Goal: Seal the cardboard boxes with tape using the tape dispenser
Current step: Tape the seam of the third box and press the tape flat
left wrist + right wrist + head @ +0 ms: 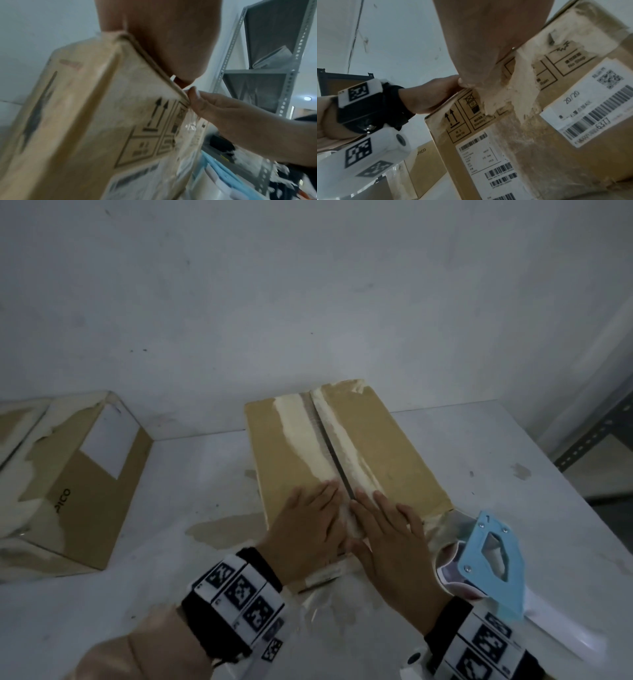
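Pale, scuffed walls close round a white table (479, 440), and on it, right in front of the person, lies the cardboard box (284, 446) being sealed. Both hands rest on its near end: the left hand (308, 525) and the right hand (390, 539) lie flat with fingers straight, one on each side of the centre seam (337, 460), pressing the flaps down and gripping nothing. The seam shows as a dark open slit further back. Clear tape seems to hang over the near edge under the palms, though the wrist views are too blurred to be sure.

Brown card, its top skin torn away in pale strips along the seam, printed handling marks and barcode labels on the near face. I'd judge it stiff at the edges but springy at the flaps, and light enough to slide, so it wants a steadying palm near the seam.

Just beside the right wrist sits the blue tape dispenser (493, 553), best taken by its handle. A second box (85, 491) lies well apart to the left.
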`<state>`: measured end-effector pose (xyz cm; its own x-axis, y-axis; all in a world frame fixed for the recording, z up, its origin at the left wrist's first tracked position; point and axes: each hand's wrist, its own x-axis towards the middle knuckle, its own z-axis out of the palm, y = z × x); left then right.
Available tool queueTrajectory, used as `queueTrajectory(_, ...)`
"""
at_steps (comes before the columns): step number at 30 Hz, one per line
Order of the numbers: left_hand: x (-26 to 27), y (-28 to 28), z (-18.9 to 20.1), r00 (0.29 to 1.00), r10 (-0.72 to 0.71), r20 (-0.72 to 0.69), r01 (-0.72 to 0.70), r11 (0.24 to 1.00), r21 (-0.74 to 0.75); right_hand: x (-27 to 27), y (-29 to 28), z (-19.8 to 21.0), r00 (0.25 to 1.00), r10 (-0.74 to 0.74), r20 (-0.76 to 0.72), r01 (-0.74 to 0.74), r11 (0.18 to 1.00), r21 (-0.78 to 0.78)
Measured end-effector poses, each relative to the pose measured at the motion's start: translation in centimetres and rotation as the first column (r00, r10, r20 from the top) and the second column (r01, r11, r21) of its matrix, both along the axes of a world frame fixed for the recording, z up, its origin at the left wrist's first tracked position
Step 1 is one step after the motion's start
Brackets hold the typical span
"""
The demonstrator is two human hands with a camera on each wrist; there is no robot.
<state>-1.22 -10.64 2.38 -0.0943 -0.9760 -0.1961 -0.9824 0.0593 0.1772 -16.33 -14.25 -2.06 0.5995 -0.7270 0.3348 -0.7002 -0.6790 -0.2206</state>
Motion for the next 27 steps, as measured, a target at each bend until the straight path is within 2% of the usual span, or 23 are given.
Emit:
queueTrajectory(3, 0.4, -2.1, 0.5, 0.995, 0.092, 0.034, -0.092, 0.996, 0.004, 0.0, -0.2, 0.5, 0.998, 0.017, -0.053, -0.014, 0.998, 0.060)
queueTrajectory(6, 0.6, -2.7, 0.5, 0.992, 0.115, 0.048, -0.114, 0.993, -0.015, 0.2, -0.1, 0.8, 0.998, -0.012, -0.061, 0.017, 0.997, 0.080)
queueTrajectory(12, 0.1, -0.4, -0.2, 0.990, 0.032, 0.141, -0.026, 0.999, -0.045, 0.4, 0.1, 0.6, 0.998, -0.038, -0.055, 0.041, 0.997, 0.058)
queueTrajectory(14, 0.0, 0.7, -0.1, 0.995, 0.039, 0.097, -0.029, 0.994, -0.102, 0.4, 0.2, 0.2, 0.997, -0.043, -0.066, 0.044, 0.999, 0.023)
queueTrajectory(15, 0.2, 0.9, -0.5, 0.998, 0.027, 0.063, -0.022, 0.996, -0.083, 0.5, 0.2, 0.2, 0.996, -0.043, -0.072, 0.045, 0.998, 0.032)
queueTrajectory(18, 0.4, 1.1, -0.7, 1.000, 0.010, -0.020, -0.012, 0.993, -0.119, 0.3, 0.1, 0.8, 0.997, -0.008, -0.077, 0.018, 0.992, 0.126)
queueTrajectory(22, 0.9, 0.8, -0.9, 0.990, 0.012, -0.140, -0.043, 0.975, -0.219, -1.0, -2.3, 2.5, 0.987, 0.158, -0.011, -0.152, 0.964, 0.219)
queueTrajectory(24, 1.2, 0.6, -1.4, 0.987, 0.047, -0.155, -0.083, 0.970, -0.230, -1.5, -3.6, 2.5, 0.977, 0.177, -0.121, -0.155, 0.972, 0.174)
queueTrajectory(26, 1.5, 0.0, -1.6, 0.996, 0.083, -0.035, -0.089, 0.976, -0.197, -1.4, -4.1, 1.8, 0.955, 0.156, -0.250, -0.118, 0.980, 0.163)
queueTrajectory(27, 1.7, -0.2, -1.8, 0.996, 0.088, -0.003, -0.087, 0.978, -0.188, -1.2, -4.1, 1.4, 0.956, 0.136, -0.260, -0.094, 0.981, 0.167)
